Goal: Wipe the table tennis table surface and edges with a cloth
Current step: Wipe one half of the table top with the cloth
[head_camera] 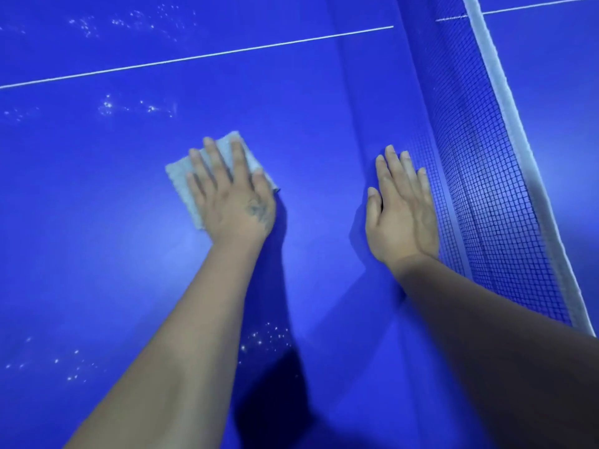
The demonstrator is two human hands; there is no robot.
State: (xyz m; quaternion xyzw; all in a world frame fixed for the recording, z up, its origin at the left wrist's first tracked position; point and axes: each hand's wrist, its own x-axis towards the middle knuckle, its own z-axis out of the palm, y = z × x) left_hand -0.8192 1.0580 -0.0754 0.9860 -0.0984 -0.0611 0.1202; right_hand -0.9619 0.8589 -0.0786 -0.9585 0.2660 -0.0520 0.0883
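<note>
The blue table tennis table (113, 254) fills the view. A pale grey folded cloth (181, 183) lies flat on it near the middle. My left hand (231, 196) presses down on the cloth with straight, spread fingers and covers most of it. My right hand (402, 205) rests flat on the bare table surface, fingers straight and together, right beside the foot of the net (486, 176).
The dark mesh net with its white top band (505, 102) runs from the top centre to the lower right. A thin white centre line (194, 56) crosses the table at the back. Patches of bright droplets or specks (139, 106) dot the surface.
</note>
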